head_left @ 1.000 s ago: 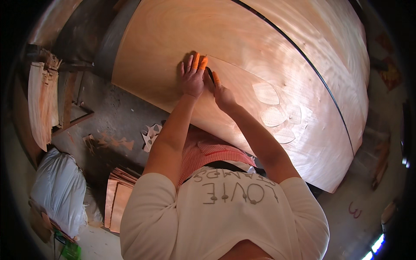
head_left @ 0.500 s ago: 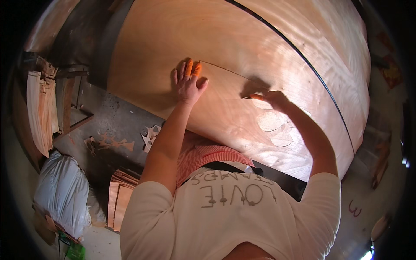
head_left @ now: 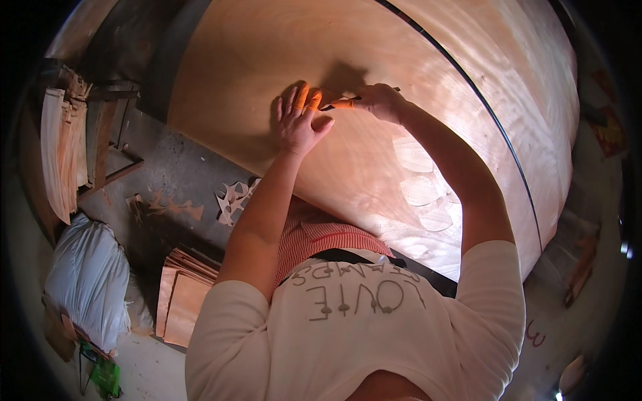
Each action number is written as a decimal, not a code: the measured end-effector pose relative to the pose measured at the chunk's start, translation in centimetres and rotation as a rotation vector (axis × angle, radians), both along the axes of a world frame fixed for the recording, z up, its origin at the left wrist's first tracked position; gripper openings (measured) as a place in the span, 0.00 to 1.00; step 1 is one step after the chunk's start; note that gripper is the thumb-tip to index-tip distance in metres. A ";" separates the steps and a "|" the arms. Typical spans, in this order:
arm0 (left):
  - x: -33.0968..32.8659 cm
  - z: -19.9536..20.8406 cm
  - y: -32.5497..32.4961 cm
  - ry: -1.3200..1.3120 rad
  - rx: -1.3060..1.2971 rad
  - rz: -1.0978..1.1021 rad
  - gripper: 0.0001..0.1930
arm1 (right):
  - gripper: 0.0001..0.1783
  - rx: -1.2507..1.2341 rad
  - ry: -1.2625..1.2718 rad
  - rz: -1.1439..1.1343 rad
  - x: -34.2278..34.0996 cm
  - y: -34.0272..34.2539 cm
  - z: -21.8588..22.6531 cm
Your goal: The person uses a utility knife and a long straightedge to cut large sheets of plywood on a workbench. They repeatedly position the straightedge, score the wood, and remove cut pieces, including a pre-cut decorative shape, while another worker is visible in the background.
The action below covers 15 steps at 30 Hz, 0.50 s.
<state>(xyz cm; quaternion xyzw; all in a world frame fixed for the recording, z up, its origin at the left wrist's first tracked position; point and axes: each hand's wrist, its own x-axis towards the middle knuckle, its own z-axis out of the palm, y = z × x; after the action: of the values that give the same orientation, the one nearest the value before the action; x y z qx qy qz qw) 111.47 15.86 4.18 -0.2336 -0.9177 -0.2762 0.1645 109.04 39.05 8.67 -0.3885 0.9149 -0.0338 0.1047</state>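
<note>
- Sheet of pale wood [head_left: 227, 93] spreads broad before the person, reaching from the waist outward, with a black strip [head_left: 478, 93] curving across its far right side.
- Left hand [head_left: 301, 127] lies palm-down on it, open, thumb out to the side, orange covers on two fingers, gripping nothing.
- Right hand [head_left: 381, 103] is closed around a dark slim tool [head_left: 326, 107], its tip just beside the left fingers; I can't make out whether it touches the wood.
- Pale leaf shapes [head_left: 420, 190] sit on the sheet below the right forearm.
- Down on the left I see a holed offcut [head_left: 235, 204], stacked thin boards [head_left: 180, 297] and a white sack [head_left: 87, 281].
</note>
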 end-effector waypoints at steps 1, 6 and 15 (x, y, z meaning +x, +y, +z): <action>-0.2 -0.1 -0.1 0.009 0.008 0.001 0.31 | 0.24 -0.012 -0.003 0.017 -0.3 -0.2 0.1; 0.3 0.1 -1.4 0.008 0.019 -0.003 0.31 | 0.39 0.122 -0.199 -0.353 4.2 2.2 1.0; 3.1 -0.7 2.2 0.004 -0.113 -0.403 0.21 | 0.37 0.257 -0.220 -0.733 11.9 0.2 -0.3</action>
<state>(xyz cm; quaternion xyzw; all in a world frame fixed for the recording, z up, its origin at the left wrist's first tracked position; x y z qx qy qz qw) 114.53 18.02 3.46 -0.4217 -0.8661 -0.2513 0.0945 120.98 39.21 8.41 -0.0143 0.9729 0.0043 0.2309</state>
